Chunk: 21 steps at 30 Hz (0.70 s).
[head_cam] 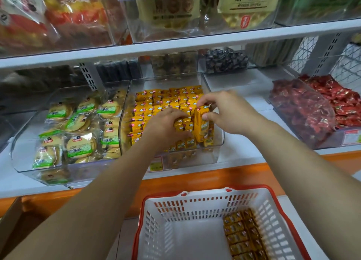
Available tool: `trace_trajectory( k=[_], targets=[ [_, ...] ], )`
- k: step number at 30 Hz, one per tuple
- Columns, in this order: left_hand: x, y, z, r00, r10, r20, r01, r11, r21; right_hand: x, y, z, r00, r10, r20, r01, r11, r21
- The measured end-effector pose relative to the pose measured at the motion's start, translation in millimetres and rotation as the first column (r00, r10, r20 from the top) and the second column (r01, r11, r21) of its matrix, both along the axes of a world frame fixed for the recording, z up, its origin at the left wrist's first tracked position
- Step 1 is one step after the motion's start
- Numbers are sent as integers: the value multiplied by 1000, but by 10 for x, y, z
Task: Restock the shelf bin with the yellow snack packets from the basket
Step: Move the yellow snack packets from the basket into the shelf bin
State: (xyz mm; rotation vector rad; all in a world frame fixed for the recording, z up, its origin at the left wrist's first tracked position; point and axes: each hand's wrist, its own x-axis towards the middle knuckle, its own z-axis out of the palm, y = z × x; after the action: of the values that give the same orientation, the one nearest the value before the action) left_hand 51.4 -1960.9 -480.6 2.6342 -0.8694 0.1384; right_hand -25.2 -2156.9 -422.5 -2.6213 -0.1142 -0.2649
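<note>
A clear shelf bin (pixel 219 142) in the middle of the lower shelf holds rows of small yellow snack packets (pixel 156 103). My right hand (pixel 230 113) pinches one upright yellow packet (pixel 201 125) at the bin's front right. My left hand (pixel 166 125) lies palm down on the packets at the front, fingers pressed against a small stack next to the upright one. Below, a white basket with a red rim (pixel 156 220) holds several more yellow packets (pixel 244 236) along its right side.
A clear bin of green-labelled round biscuits (pixel 78 131) stands to the left. Red-wrapped snacks (pixel 312 111) fill bins to the right. The upper shelf (pixel 175 45) carries larger bags. An orange shelf edge (pixel 195 177) runs between bin and basket.
</note>
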Motion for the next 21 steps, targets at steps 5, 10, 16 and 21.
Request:
trace_trajectory(
  k=[5, 10, 16, 21],
  targets=[
    [31, 19, -13, 999, -9, -40, 7, 999, -46, 59, 55, -32, 995, -53, 83, 65, 985, -160],
    [7, 24, -33, 1000, -4, -4, 4, 999, -50, 77, 132, -167, 988, -77, 136, 120, 928, -353],
    [-15, -9, -36, 1000, 21, 12, -21, 999, -48, 157, 245, -349, 989, -69, 133, 130, 836, -533],
    [-59, -31, -18, 998, 53, 30, -53, 999, -6, 168, 252, -402, 989, -74, 125, 132, 813, -568]
  ],
)
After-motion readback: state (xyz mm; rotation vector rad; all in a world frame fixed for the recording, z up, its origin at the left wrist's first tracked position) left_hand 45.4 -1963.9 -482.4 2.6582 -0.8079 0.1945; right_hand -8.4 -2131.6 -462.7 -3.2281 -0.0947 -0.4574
